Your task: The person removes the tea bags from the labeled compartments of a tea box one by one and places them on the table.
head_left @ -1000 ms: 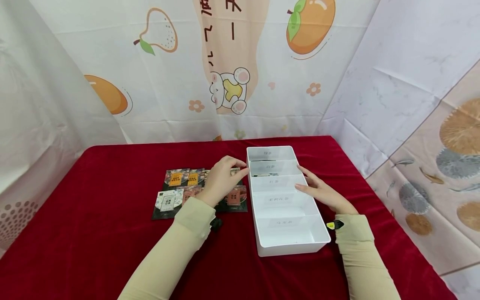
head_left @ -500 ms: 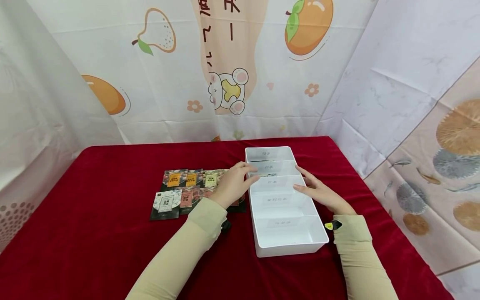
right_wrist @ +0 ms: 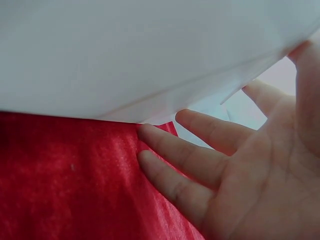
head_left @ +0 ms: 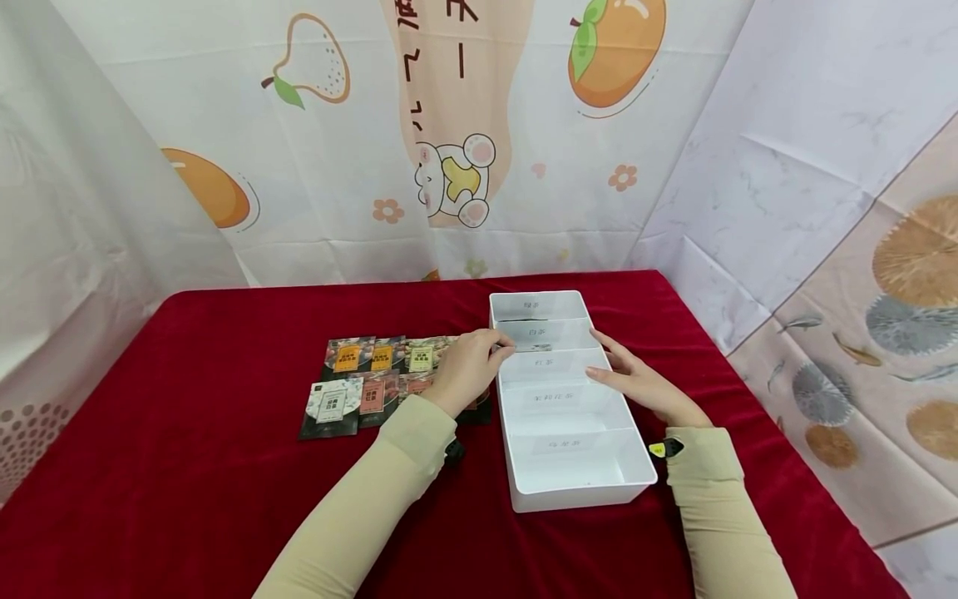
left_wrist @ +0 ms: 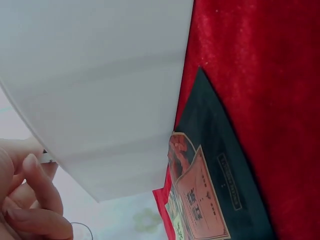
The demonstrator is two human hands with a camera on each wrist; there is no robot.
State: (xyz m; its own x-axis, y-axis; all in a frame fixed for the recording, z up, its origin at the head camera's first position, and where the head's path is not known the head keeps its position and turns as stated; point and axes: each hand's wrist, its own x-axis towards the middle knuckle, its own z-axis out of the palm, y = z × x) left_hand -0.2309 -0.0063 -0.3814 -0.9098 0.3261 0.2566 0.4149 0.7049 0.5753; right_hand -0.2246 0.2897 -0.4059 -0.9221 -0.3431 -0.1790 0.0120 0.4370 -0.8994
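Observation:
A white divided box stands on the red cloth, with paper labels inside its compartments. My left hand reaches over its left rim beside the second compartment from the back, fingers curled. Its thumb and fingertips pinch a small dark-and-grey edge, seemingly of the sachet that shows low in that compartment; most of the sachet is hidden. My right hand rests along the box's right side, fingers spread and fairly straight, fingertips touching the wall in the right wrist view.
Left of the box lie two rows of flat dark sachets with orange, green, red and white labels; my left forearm covers some. In the left wrist view one red-labelled sachet lies close by the box wall. A printed curtain hangs behind.
My left hand has moved right from beside the box to over its left rim, and its fingertips have dipped slightly and closed together. The right hand stays at the box's side.

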